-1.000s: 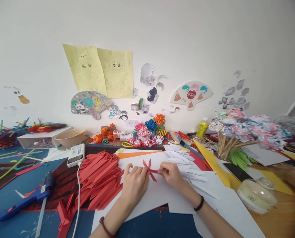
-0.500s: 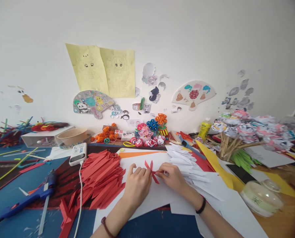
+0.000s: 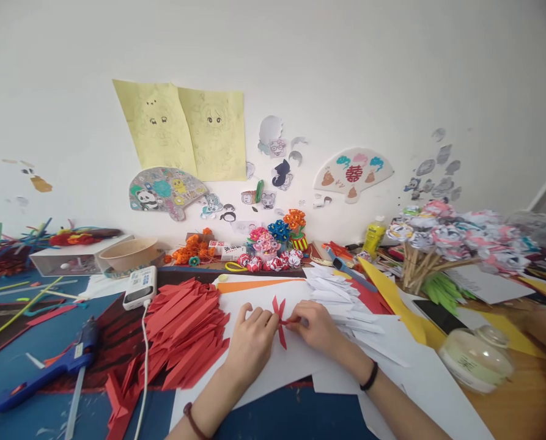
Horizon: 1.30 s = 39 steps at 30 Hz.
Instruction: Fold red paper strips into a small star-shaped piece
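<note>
Above a white sheet [image 3: 295, 360], a small red paper piece [image 3: 282, 336] with several narrow points is held between both hands. My left hand [image 3: 253, 338] pinches its left side, fingers curled. From the right, my right hand [image 3: 312, 325] pinches another part of it between thumb and forefinger. A heap of folded red paper strips [image 3: 190, 330] lies left of my left hand. Folded white paper strips [image 3: 341, 299] lie behind and to the right of my right hand.
A blue glue gun [image 3: 66, 360] and a white power bank [image 3: 139, 287] with a cable lie left. A jar [image 3: 477, 360], a phone [image 3: 438, 316] and paper flowers [image 3: 451, 235] stand or lie right. At the far right edge is a blurred hand [image 3: 545, 330].
The red paper piece has turned slightly between my fingers, its lower point now hanging more upright. The whole view has shifted a little, so the surroundings appear farther left.
</note>
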Tool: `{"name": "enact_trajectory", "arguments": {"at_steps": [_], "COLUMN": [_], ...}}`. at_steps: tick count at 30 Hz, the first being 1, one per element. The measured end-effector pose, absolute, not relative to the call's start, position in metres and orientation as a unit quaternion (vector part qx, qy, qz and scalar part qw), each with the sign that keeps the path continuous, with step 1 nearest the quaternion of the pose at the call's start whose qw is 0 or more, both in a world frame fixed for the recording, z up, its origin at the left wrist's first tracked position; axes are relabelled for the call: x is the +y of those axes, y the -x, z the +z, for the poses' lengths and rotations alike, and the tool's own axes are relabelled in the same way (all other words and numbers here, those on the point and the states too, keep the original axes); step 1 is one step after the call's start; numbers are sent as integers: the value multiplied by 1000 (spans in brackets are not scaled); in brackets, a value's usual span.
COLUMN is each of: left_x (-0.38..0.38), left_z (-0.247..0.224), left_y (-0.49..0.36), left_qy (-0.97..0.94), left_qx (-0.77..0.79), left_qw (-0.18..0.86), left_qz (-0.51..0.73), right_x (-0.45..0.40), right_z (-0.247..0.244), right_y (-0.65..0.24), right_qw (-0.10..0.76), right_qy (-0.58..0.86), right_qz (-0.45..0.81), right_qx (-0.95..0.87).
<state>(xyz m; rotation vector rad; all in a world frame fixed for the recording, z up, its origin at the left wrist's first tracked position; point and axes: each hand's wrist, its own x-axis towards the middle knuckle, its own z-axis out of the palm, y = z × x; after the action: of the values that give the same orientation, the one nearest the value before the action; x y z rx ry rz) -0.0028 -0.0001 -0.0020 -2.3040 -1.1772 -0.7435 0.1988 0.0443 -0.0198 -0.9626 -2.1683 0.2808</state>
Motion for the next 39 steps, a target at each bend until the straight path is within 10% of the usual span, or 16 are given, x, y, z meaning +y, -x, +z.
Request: {"name": "enact_trajectory", "arguments": {"at_steps": [25, 39], "left_x": [2, -1], "left_z": [3, 8], "left_y": [-2, -4], "left_qy": [860, 854], "left_qx": [-415, -419], "left_qw": [142, 161], "left_qz": [-259, -261], "right_x": [33, 33], "right_z": [-15, -14], "right_y": [-192, -189], "right_qw": [350, 448], "right_qy": [331, 326], "right_qz": [-26, 174], "right_qx": [-876, -814]}}
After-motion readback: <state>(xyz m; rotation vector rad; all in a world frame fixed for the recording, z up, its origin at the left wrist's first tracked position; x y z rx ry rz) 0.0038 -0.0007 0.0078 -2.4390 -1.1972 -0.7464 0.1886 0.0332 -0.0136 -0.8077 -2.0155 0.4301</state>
